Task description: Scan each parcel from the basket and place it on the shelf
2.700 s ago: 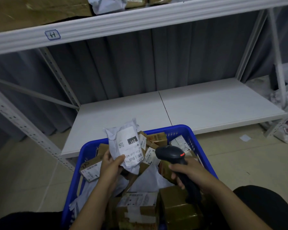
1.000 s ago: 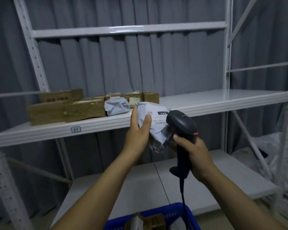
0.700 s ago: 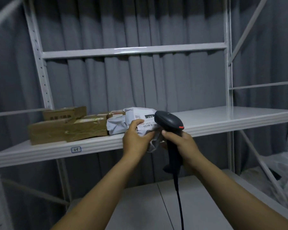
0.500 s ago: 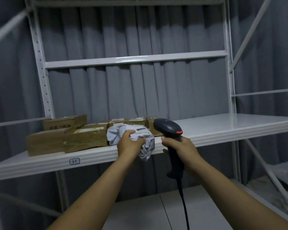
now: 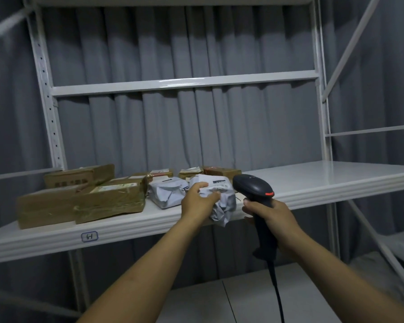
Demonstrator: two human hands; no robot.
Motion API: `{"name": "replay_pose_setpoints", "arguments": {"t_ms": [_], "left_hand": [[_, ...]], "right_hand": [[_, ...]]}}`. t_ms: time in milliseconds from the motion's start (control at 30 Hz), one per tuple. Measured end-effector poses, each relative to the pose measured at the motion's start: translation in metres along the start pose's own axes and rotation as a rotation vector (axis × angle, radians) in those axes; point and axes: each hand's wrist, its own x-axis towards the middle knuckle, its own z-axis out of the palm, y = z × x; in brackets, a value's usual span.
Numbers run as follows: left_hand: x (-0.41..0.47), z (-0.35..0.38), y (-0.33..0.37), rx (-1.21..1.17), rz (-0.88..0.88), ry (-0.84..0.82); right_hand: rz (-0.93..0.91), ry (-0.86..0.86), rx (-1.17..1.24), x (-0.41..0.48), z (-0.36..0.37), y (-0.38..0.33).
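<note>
**Parcel arrives on the shelf beside the other grey bag**

Half a second ago you held the grey parcel (image 5: 221, 197) just off the shelf (image 5: 324, 180) front; now its far part lies on the board, close beside the other grey bag (image 5: 167, 191) on that bag's right, while its crumpled near end hangs over the shelf's front lip. That suggests the placing step is nearly done and only the release is left.

Your left hand (image 5: 197, 201) has its grip closed over the parcel's near-left side, fingers curled across the top. Your right hand (image 5: 269, 214) is wrapped firmly around the scanner (image 5: 253, 186), just right of the parcel.

The parcel's long axis runs front to back, from the lip toward the brown boxes (image 5: 221, 171) behind it. Its label faces up at the far end.
</note>
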Motion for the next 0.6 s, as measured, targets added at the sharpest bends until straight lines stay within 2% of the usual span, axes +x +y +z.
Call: {"name": "replay_pose_setpoints", "arguments": {"t_ms": [67,200,267,333,400,467,533,600], "left_hand": [[0.011,0.000,0.000,-0.011,-0.052,0.060],[0.024,-0.010,-0.007,0.115,-0.095,0.215],[0.027,-0.017,-0.011,0.162,-0.122,0.214],[0.026,-0.025,-0.016,0.355,-0.105,0.191],[0.015,-0.032,-0.015,0.556,0.067,0.273],[0.002,-0.036,-0.013,0.694,0.401,0.338],[-0.009,-0.036,-0.015,0.887,0.603,0.202],[-0.011,-0.031,-0.023,1.085,0.586,0.030]], "right_hand": [[0.011,-0.001,0.014,0.001,0.000,0.002],[0.020,-0.020,0.002,0.004,0.002,0.004],[0.017,-0.033,-0.002,0.005,0.004,0.003],[0.009,-0.042,0.007,0.005,0.006,0.001],[0.002,-0.041,0.005,0.005,0.008,0.002],[0.005,-0.044,-0.010,0.004,0.009,0.003],[0.007,-0.049,-0.043,0.004,0.011,0.003],[0.008,-0.038,-0.063,0.004,0.013,0.004]]}}
